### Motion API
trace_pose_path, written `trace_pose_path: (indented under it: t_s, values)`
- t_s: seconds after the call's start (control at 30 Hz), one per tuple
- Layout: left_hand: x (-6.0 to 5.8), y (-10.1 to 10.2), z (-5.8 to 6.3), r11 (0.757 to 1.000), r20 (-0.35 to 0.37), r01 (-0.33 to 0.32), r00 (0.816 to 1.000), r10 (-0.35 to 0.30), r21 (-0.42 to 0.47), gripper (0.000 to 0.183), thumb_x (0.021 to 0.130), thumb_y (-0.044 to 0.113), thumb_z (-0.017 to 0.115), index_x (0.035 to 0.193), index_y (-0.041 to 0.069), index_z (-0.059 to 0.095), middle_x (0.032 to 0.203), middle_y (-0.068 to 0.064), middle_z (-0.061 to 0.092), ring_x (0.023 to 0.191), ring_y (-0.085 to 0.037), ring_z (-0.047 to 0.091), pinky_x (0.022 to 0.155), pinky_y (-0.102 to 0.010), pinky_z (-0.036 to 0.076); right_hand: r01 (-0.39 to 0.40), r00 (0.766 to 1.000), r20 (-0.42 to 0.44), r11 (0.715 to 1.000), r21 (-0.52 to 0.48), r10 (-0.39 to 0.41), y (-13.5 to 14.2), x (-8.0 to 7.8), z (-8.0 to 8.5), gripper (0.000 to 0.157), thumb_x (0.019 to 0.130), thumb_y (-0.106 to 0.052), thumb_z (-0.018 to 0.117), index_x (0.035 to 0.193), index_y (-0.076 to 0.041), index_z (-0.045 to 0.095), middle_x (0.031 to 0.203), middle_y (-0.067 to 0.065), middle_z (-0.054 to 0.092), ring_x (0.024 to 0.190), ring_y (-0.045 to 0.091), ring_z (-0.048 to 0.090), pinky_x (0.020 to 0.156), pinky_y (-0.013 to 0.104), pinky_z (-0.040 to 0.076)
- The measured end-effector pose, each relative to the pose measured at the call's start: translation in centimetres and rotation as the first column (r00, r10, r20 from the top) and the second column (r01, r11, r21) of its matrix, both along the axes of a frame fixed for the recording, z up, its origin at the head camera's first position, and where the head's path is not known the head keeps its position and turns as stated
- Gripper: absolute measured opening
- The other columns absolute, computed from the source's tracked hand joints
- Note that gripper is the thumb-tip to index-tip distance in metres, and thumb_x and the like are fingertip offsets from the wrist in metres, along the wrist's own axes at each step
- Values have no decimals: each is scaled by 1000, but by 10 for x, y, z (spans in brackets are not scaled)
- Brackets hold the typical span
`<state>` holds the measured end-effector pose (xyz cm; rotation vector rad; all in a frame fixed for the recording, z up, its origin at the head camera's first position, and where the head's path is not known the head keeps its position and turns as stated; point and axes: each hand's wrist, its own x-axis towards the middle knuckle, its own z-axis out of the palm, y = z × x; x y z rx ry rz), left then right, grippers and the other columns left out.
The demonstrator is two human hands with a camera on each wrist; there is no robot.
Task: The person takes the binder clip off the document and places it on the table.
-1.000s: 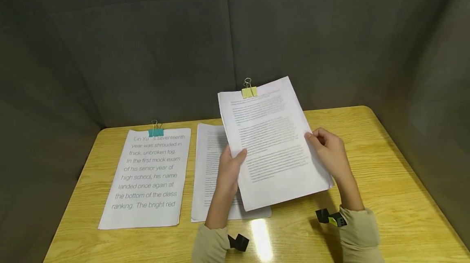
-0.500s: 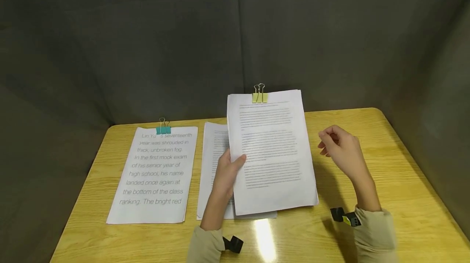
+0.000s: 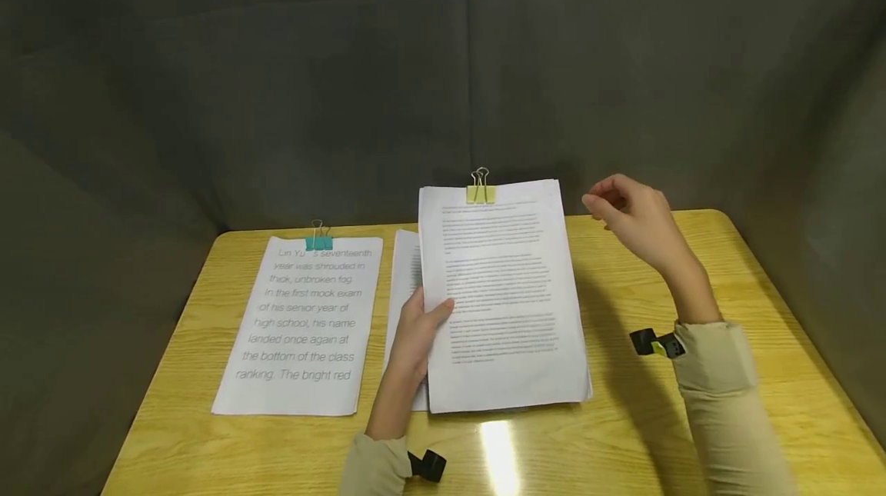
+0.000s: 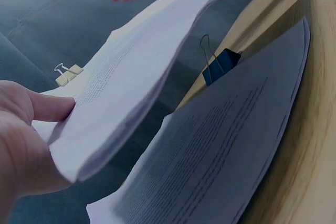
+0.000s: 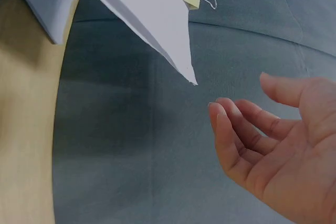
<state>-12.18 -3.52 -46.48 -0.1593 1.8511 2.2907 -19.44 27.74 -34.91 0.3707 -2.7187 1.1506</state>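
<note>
My left hand [image 3: 413,334] grips a stack of printed paper [image 3: 500,288] by its left edge, thumb on the front page and fingers behind. The stack is raised over the table, its top leaning away. A yellow binder clip [image 3: 481,194] bites its top edge, with both wire handles standing up. To the right of the stack's upper corner, my right hand [image 3: 637,221] hovers with loosely bent fingers, holding nothing. In the right wrist view, the stack's corner is a short way from those fingertips. Beneath the held stack lies a second printed stack [image 4: 202,156], mostly hidden in the head view.
A dark blue binder clip [image 4: 221,67] holds the second stack. Further left on the wooden table [image 3: 692,281] lies a large-print stack [image 3: 298,327] with a teal binder clip [image 3: 319,243] on its top edge. A dark grey curtain [image 3: 332,81] stands behind the table.
My right hand has let go of the stack's right edge, moved right, then risen towards its top corner. The stack, held by the left hand alone, has turned more upright.
</note>
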Motion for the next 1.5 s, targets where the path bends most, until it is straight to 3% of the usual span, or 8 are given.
trace_pose_path:
  t_s: [0.23,0.37,0.73,1.2,1.5]
  values:
    - [1,-3,-2,1000,-4,21,1000,-21,19,45,103,2,53,147,0,48,131,-16,63,112,-21,63,93,-30,50,-45,996,80,999,29,42,-16,-26,20,42,104,-32,65,128,2,62,121,22,66,107,35,62,87,48,49]
    - [1,0,-2,999,-33,49,998,-49,14,46,102,2,54,148,0,49,130,-17,64,109,-21,65,91,-30,51,-91,987,130,996,0,90,-25,-42,26,47,101,-29,69,133,4,59,130,24,63,119,39,60,100,55,46]
    - [3,3,-7,996,-59,94,994,-94,6,47,102,2,53,149,0,49,129,-17,66,111,-23,65,93,-32,50,-233,938,237,966,-112,254,-53,-78,16,50,99,-20,72,138,7,57,133,23,61,124,35,59,107,48,42]
    - [4,1,-6,991,-80,132,988,-131,0,49,102,1,53,151,2,48,129,-17,65,108,-23,66,89,-31,52,-274,894,330,953,-132,303,-69,-83,6,54,100,-28,69,140,4,56,137,21,60,122,34,56,105,49,42]
    - [3,-1,-7,990,-94,144,985,-144,-10,48,102,3,53,150,3,49,126,-16,66,106,-22,67,88,-32,52,-268,888,346,952,-149,304,-71,-88,-1,49,103,-33,65,136,2,62,133,19,64,113,31,57,99,44,45]
